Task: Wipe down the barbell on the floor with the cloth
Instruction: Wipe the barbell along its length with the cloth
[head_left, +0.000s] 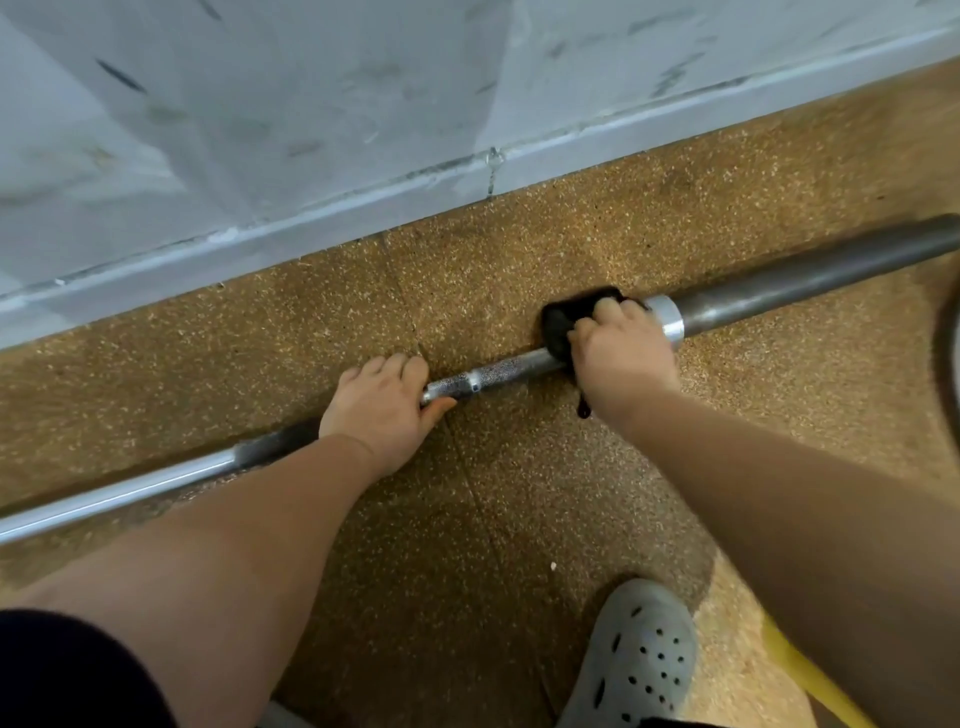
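Barbell (498, 371) lies on the speckled brown floor (467, 519), close along the foot of the grey wall (260, 130). Black cloth (563, 319) wrapped on the shaft, just beside the shiny collar (667, 319). Right hand (621, 353) curls round the cloth. Left hand (382, 402) grips the bare shaft nearby. Grey clog (634, 660) near the floor's lower edge.

Barbell (498, 370) on floor (519, 493), before wall (260, 104)

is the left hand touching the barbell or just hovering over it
Touching. The head view shows the left hand gripping the barbell, fingers curled over its far side and thumb against its near side.
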